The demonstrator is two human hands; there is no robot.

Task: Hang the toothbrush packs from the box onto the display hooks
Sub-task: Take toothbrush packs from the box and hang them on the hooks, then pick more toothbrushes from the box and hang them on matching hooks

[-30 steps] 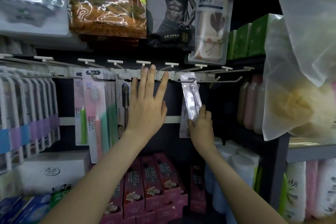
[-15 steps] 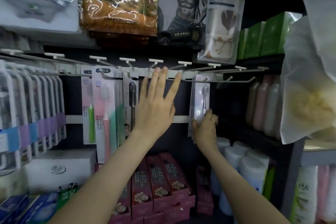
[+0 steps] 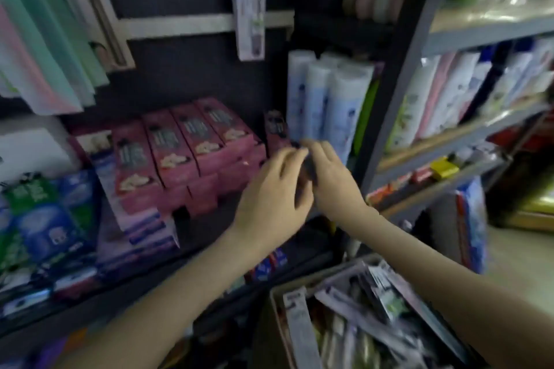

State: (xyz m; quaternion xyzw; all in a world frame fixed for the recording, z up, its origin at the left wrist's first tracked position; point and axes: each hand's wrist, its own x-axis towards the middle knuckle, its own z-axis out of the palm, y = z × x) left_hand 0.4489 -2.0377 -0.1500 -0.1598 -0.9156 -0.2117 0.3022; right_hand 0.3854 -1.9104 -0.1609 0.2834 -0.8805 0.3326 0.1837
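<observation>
Hands meet mid-frame, low in front of the shelving; the view is heavily motion-blurred. Left hand (image 3: 274,195) has its back to the camera, fingers pointing up and to the right. Right hand (image 3: 332,180) sits just beside it, fingers angled toward the left hand, the fingertips of the two nearly touching. A dark smear lies between them; cannot tell whether it is an object or shadow, so the grasp of either hand cannot be told. Cardboard box (image 3: 274,308) is at the bottom edge, below the right forearm, and loose toothbrush packs (image 3: 374,308) are piled in it at mixed angles. One hung toothbrush pack (image 3: 247,3) is suspended upright at top centre, crossing a pale horizontal rail (image 3: 180,24) on the dark back panel. More pastel packs (image 3: 45,54) hang in a tilted row at upper left. Behind the hands is a row of pink toothpaste cartons (image 3: 186,147), stacked two deep on the shelf. White-and-blue tubes (image 3: 326,99) stand upright just right of the cartons, above the right hand. Blue and green cartons (image 3: 39,219) are at far left. Grey shelving (image 3: 479,30) with bottles is to the right.
</observation>
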